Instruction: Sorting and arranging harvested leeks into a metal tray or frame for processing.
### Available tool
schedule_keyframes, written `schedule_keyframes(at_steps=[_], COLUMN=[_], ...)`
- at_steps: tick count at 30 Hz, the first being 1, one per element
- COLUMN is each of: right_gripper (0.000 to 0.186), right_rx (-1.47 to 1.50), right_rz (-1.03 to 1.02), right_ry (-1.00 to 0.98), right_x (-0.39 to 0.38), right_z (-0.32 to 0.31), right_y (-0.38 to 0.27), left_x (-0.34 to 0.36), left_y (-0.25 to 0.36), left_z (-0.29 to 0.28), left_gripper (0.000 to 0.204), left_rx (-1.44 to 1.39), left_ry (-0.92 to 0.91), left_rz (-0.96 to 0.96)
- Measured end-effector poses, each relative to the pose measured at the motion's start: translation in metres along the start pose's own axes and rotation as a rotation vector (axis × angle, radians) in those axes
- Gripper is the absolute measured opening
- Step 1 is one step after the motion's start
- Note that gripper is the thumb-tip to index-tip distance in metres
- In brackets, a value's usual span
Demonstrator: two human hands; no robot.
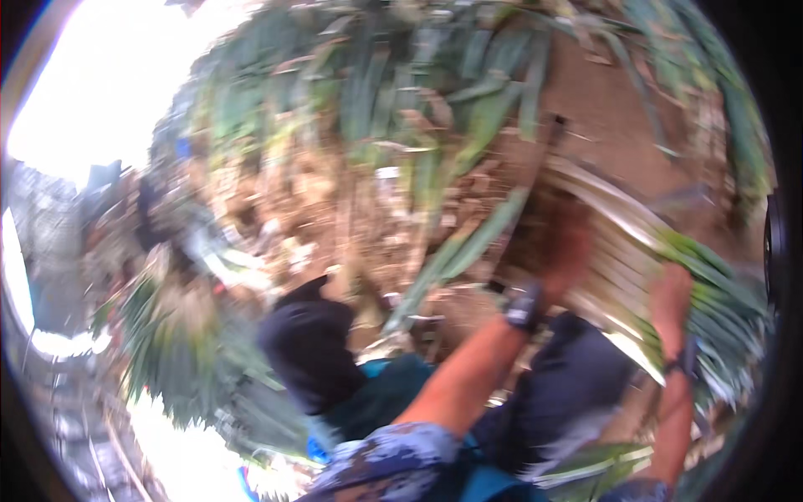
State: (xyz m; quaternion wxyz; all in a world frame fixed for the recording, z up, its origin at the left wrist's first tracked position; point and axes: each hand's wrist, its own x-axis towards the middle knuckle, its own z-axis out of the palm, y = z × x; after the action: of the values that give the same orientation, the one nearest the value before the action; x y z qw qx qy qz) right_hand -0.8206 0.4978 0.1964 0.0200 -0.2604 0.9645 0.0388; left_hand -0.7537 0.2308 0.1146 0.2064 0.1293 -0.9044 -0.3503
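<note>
Head view, heavily blurred, and both hands are up on a bundle of long leaves (644,243), pale and straw-coloured on its upper left, bright green toward its right end. The right hand (671,294) sits at the lower edge of that bundle, fingers curled up against the green part, in contact with it; whether they wrap fully round the leaves I cannot tell. The left hand (567,251) is pressed against the bundle's left side, smeared by motion, so how far its fingers are closed is not readable either. Just below the left hand, a dark wristwatch (524,304) rides the bare forearm; a thin dark band (684,361) circles the right wrist below the bundle. Lower left of the bundle, a blue patterned sleeve (393,460) covers the left upper arm. Further left of the bundle, a dark rounded shape, perhaps a hooded head (308,351), sits above teal cloth. Above and left of the bundle, brown earth (602,100) shows between hanging green leaves (435,75). Far left of the bundle, bright white sky (92,75)
</note>
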Motion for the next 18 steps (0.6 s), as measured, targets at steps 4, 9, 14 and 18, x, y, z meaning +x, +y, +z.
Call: schedule_keyframes(at_steps=[4, 9, 14, 18], right_gripper=[0.049, 0.047, 0.047, 0.045], right_rx=[-0.239, -0.332, -0.452, -0.421], right_rz=[0.020, 0.029, -0.035, -0.005], right_ry=[-0.001, 0.010, -0.109, -0.266], right_x=[0.001, 0.001, 0.016, 0.029], right_z=[0.026, 0.055, 0.061, 0.042], right_y=[0.019, 0.041, 0.055, 0.049], left_x=[0.007, 0.002, -0.026, -0.221], left_y=[0.028, 0.076, -0.026, -0.158], left_z=[-0.005, -0.156, -0.461, -0.652], left_gripper=[0.044, 0.034, 0.006, 0.019], left_rx=[-0.016, 0.082, 0.635, 0.398], left_ry=[0.151, -0.138, 0.345, 0.457], left_rz=[-0.106, 0.150, 0.203, -0.392])
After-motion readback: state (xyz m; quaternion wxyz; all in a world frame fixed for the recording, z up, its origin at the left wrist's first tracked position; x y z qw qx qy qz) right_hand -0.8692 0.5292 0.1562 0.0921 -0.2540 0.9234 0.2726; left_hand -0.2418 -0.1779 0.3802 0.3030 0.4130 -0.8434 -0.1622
